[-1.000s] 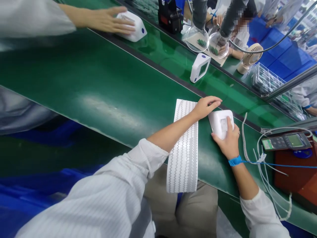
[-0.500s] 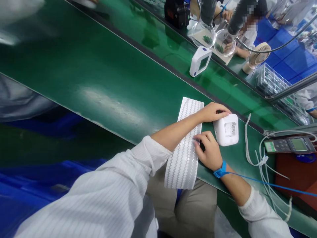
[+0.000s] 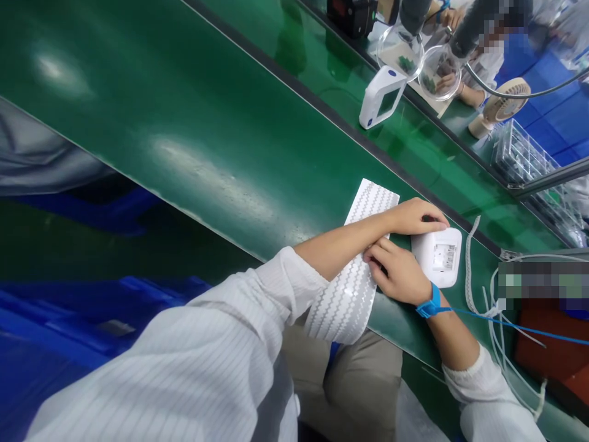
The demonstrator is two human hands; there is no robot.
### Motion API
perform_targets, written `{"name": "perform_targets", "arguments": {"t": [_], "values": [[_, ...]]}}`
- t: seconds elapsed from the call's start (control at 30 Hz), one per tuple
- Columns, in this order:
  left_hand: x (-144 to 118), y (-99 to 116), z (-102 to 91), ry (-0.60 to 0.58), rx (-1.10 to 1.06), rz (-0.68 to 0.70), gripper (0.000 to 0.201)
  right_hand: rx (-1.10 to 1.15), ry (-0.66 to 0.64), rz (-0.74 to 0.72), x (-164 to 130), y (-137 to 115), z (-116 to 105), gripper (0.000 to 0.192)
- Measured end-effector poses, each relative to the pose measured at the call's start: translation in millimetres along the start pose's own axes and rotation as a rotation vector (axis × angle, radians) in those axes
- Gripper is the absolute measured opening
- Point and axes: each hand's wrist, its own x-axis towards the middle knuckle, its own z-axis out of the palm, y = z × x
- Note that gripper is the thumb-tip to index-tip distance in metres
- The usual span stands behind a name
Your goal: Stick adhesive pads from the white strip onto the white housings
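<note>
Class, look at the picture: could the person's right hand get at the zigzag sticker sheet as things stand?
Probably yes: the right hand already lies on the sticker sheet, under the left forearm, which crosses above without blocking it.

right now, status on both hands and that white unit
Left hand rests on white unit on green belt. Right hand fingertips on zigzag sheet, beside unit. Nothing between them.
</note>
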Motion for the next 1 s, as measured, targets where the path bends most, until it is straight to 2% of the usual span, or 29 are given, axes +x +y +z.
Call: {"name": "perform_targets", "arguments": {"t": [0.17, 0.47, 0.77, 1.0], "values": [[1, 0, -1.0, 0.010, -0.009, -0.014, 0.022, -0.106, -0.029, 0.023, 3, -5, 2, 0.019], [-2, -3, -3.4, 0.012, -0.044, 0.000, 0.024, -0.129, -0.008, 0.055, 5, -8, 7, 0.016], [-3, 2, -6.2, 0.008, -0.040, -0.029, 0.023, -0.291, -0.136, 0.138, 13, -25, 2, 0.021], [-3, 4, -6.8, 0.006, -0.036, -0.047, 0.023, -0.274, -0.050, 0.124, 11, -20, 10, 0.016]]}}
